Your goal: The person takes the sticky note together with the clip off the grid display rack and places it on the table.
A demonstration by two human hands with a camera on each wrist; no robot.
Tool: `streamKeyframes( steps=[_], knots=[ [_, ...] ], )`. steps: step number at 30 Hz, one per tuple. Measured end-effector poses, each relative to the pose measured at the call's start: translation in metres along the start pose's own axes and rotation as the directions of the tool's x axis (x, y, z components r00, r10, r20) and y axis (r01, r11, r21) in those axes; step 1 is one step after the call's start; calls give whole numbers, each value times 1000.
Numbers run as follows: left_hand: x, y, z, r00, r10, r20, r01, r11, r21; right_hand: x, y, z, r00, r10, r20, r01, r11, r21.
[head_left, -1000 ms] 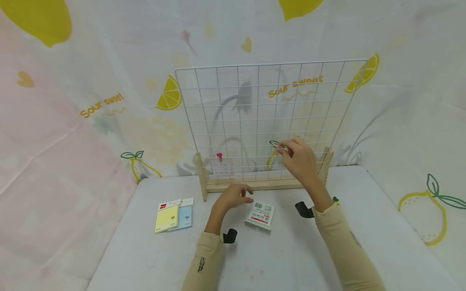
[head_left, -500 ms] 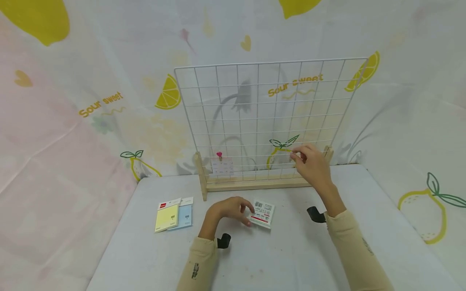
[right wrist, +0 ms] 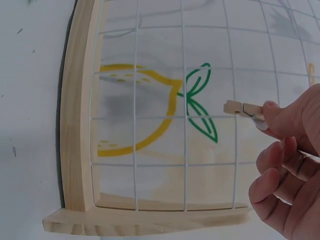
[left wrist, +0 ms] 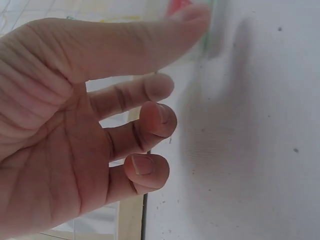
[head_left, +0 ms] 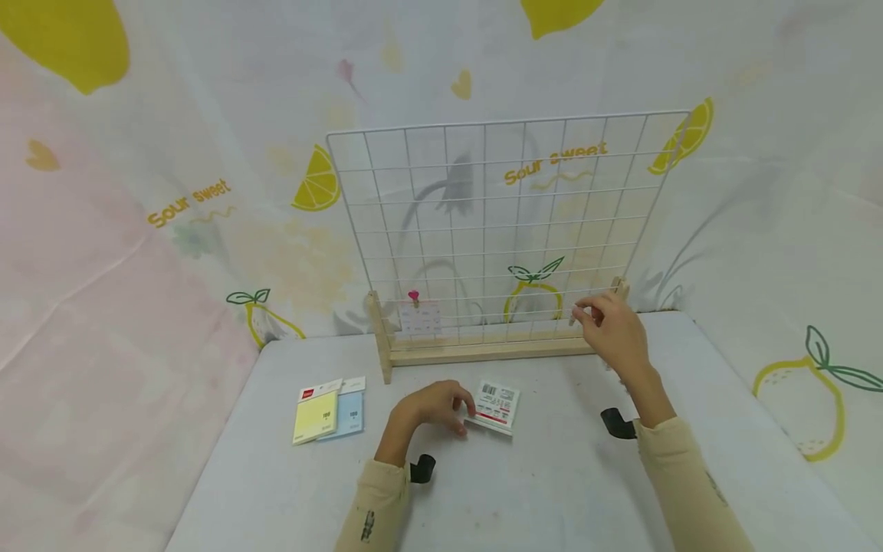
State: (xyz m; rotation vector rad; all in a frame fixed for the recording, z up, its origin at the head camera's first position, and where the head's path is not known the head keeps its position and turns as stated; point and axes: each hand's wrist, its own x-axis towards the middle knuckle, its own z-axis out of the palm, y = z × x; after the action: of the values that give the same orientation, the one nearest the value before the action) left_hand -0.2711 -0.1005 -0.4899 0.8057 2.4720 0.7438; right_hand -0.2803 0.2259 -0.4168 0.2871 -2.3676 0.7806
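My right hand (head_left: 617,337) pinches a small wooden clothespin (right wrist: 235,107) between thumb and forefinger, in front of the lower right of the white wire grid (head_left: 485,199). The clothespin's free end points away from the fingertips in the right wrist view. Over the table, my left hand (head_left: 428,402) holds nothing, its fingers loosely curled. Its fingertips overlap the left edge of a small white packet (head_left: 500,399) with a barcode and red print. In the left wrist view, the thumb (left wrist: 135,47) hides part of that packet.
Wooden feet and a base bar (head_left: 483,353) support the grid. A pink-topped clip (head_left: 414,296) holds a printed card (head_left: 422,318) on its lower left. Yellow (head_left: 316,418) and blue (head_left: 350,414) sticky-note packs lie overlapping at the table's left. A lemon-print cloth hangs behind.
My right hand has moved right and down along the grid with the clothespin. The left hand has come down and slightly left, towards the near-left edge of the packet.
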Motion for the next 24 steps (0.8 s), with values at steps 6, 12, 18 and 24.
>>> streamKeyframes(
  steps=[6,12,18,24],
  knots=[
    [2,-5,5,997,44,-63,-42,999,32,-10,13,-5,1000,26,0,-26,1000,-8],
    [6,-10,11,988,87,-130,-84,996,24,-21,27,-7,997,75,7,-75,997,-17],
    [7,-14,14,970,138,-201,-140,990,1,-31,37,-9,990,131,46,-129,991,-40],
    [5,-14,11,954,164,-250,-178,983,-33,-40,45,-11,982,176,67,-172,984,-53]
  ],
)
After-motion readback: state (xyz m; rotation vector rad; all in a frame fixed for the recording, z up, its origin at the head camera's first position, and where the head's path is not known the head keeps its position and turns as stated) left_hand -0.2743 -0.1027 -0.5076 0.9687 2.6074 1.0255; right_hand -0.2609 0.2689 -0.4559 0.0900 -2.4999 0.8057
